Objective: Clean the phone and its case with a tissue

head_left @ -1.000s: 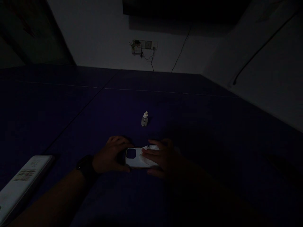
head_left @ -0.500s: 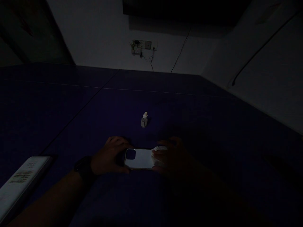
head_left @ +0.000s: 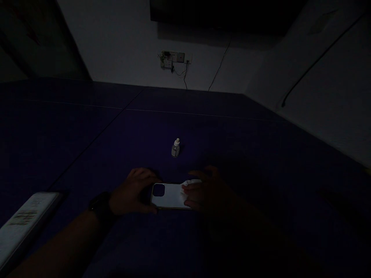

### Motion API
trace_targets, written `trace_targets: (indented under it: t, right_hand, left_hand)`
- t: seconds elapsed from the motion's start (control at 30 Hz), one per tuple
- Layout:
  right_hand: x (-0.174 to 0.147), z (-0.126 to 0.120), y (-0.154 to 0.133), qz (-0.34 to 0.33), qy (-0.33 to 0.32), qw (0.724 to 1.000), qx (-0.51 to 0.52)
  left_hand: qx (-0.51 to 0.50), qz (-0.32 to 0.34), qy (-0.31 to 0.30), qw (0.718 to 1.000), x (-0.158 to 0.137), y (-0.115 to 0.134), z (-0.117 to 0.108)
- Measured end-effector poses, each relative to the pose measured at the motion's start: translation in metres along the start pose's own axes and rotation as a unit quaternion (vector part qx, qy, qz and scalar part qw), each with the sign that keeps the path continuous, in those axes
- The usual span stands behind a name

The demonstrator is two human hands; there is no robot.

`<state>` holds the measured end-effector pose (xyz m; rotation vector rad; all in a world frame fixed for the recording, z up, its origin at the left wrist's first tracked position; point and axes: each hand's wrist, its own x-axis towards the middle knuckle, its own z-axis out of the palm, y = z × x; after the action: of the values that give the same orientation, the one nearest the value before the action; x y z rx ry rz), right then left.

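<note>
A white phone case (head_left: 171, 195) with a square camera cutout lies flat on the dark blue surface. My left hand (head_left: 133, 193) grips its left end, thumb at the near corner and fingers at the far corner. A crumpled white tissue (head_left: 185, 187) is pressed onto the right part of the case by my right hand (head_left: 205, 193), whose fingers are closed over it. That hand hides the right end of the case. Beyond the case stands a small dropper bottle (head_left: 175, 150), upright and touched by neither hand.
At the left edge lies a long white box-like object (head_left: 24, 222) with brownish marks. The dark blue surface (head_left: 232, 135) reaches back to a wall with power sockets (head_left: 174, 58) and hanging cables. The room is very dim.
My right hand has slid a little to the left along the case with the tissue. My left hand keeps its grip on the left end.
</note>
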<state>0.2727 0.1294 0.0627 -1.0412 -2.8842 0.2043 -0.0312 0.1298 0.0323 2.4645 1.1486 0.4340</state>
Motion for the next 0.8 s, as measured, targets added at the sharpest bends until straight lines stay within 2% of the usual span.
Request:
trace_targets:
  t: [0.13,0.47,0.7,0.8]
  right_hand:
    - [-0.007,-0.005,0.006,0.025,0.021,0.999,-0.016]
    - [-0.018,-0.008,0.005,-0.049,0.005,0.998,-0.032]
    - [-0.019,-0.019,-0.008,-0.062,-0.071,0.995,-0.019]
    - [-0.019,-0.018,-0.009,-0.079,-0.078,0.993,-0.029]
  left_hand:
    - [-0.004,0.003,0.004,1.0,0.0,-0.001,0.001]
    - [-0.003,0.004,0.014,1.0,-0.001,-0.003,0.002]
    - [0.001,-0.001,0.01,1.0,-0.002,-0.004,0.002]
    - [0.003,-0.002,0.008,1.0,-0.002,-0.004,0.002]
